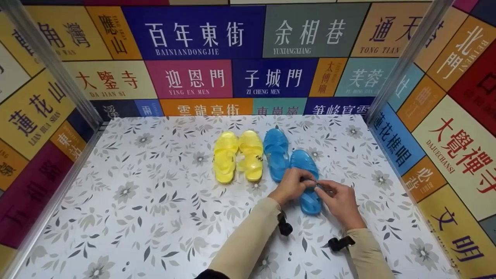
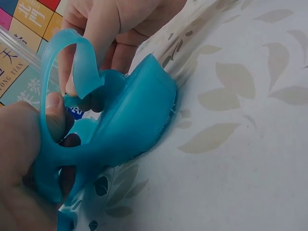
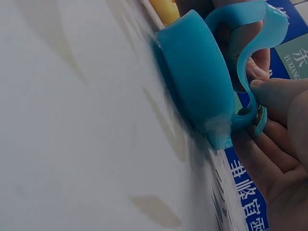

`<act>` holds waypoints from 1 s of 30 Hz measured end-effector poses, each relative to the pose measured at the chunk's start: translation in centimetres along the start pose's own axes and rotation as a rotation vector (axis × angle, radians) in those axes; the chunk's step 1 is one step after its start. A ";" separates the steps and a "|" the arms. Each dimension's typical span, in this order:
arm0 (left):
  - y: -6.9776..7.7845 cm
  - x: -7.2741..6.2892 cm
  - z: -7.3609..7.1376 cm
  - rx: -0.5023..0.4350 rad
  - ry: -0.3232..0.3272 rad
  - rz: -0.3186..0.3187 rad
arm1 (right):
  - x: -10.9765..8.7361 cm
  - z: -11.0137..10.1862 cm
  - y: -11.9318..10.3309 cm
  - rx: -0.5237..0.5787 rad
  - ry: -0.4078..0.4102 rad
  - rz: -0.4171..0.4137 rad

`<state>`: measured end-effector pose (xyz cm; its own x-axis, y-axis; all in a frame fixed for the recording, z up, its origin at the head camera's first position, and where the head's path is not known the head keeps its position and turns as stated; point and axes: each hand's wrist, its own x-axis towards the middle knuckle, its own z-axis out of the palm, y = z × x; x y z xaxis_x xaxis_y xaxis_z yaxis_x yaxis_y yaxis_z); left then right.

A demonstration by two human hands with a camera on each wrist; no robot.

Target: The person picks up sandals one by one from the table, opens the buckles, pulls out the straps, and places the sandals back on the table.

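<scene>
A blue jelly sandal [image 1: 310, 203] lies toe-away on the table, with both hands at its ankle strap [image 2: 50, 62]. My left hand [image 1: 291, 185] reaches across its inner side, thumb and fingers curled round the strap near the side. From the outer side, my right hand [image 1: 343, 199] pinches the strap's end, where a small metal buckle piece [image 3: 260, 114] shows beside the fingers. The sandal's thick heel [image 3: 192, 77] faces the right wrist camera. The second blue sandal [image 1: 276, 149] lies just left of it, partly behind my left hand.
A pair of yellow sandals [image 1: 224, 161] lies to the left of the blue ones, toes away. The table [image 1: 155, 217] has a white cloth with grey flowers and leaves. Coloured panels with printed characters [image 1: 193, 31] stand at the back and sides, with clear corner posts [image 1: 407, 58].
</scene>
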<state>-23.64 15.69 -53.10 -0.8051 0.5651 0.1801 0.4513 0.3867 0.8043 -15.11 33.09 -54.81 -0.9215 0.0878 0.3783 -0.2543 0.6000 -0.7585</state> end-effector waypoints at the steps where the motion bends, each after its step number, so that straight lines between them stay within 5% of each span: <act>1: 0.0 0.0 0.0 0.011 -0.007 0.002 | 0.0 0.0 0.1 0.001 0.003 -0.002; 11: 0.5 0.2 -0.1 0.172 -0.050 0.079 | 0.0 0.1 0.2 0.017 0.016 0.006; 22: 0.7 0.1 0.2 0.079 -0.021 -0.049 | -0.1 0.1 0.2 -0.014 0.009 -0.042; 30: 0.2 -0.1 0.1 0.005 0.027 -0.033 | 0.0 0.2 -0.1 -0.025 0.009 -0.046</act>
<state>-23.45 15.84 -53.04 -0.8297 0.5321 0.1688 0.4261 0.4081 0.8074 -15.17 32.87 -54.85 -0.9063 0.0666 0.4174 -0.2890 0.6229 -0.7270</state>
